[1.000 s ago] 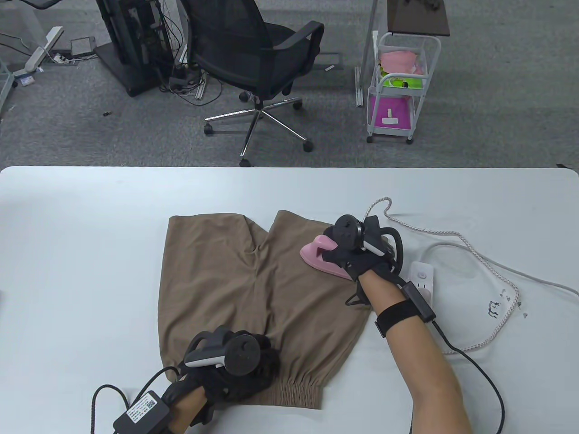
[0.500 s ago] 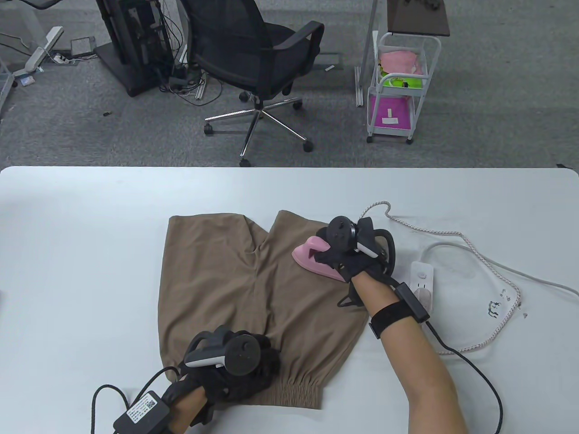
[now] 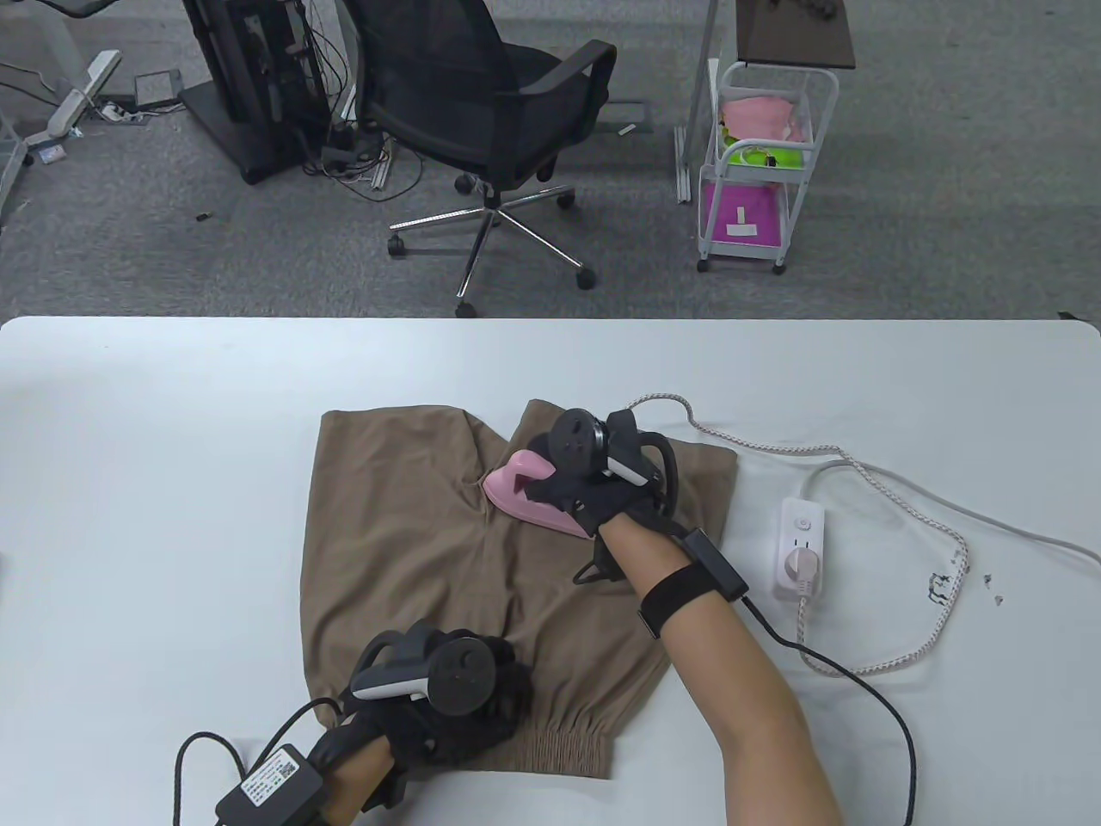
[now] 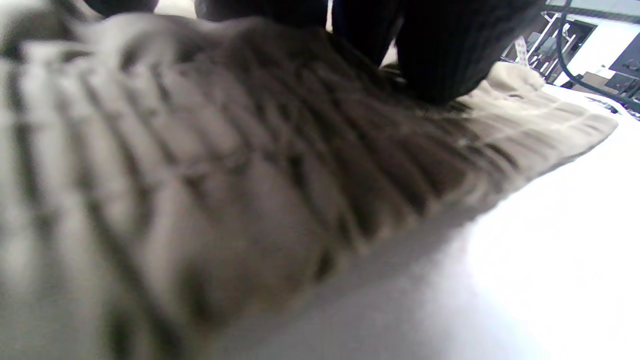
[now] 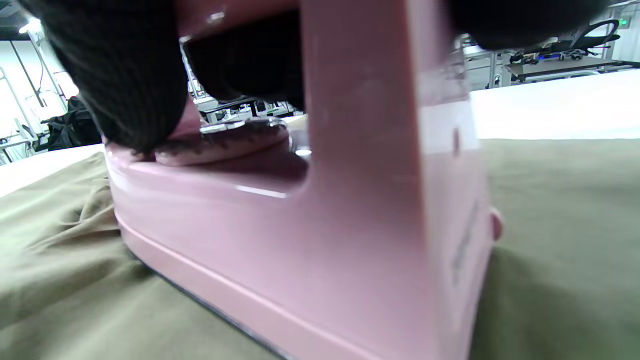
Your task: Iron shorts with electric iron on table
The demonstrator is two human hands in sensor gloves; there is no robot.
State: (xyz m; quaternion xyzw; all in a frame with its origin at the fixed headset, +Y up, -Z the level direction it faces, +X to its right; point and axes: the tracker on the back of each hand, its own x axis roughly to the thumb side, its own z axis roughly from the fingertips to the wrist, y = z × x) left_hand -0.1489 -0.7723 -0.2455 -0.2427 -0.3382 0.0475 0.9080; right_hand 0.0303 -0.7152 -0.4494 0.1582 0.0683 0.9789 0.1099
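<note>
while right hand [image 3: 593, 482] grips iron [image 3: 525, 495] on shorts [image 3: 413, 516], left hand [image 3: 447, 688] presses waistband; power strip [image 3: 802, 542] beside.

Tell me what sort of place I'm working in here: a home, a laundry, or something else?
Most likely an office or lab, not a home. Beyond the white table there is grey carpet, a black office chair, a tangle of cables at an equipment stand, and a white rolling cart holding pink and green items.
</note>
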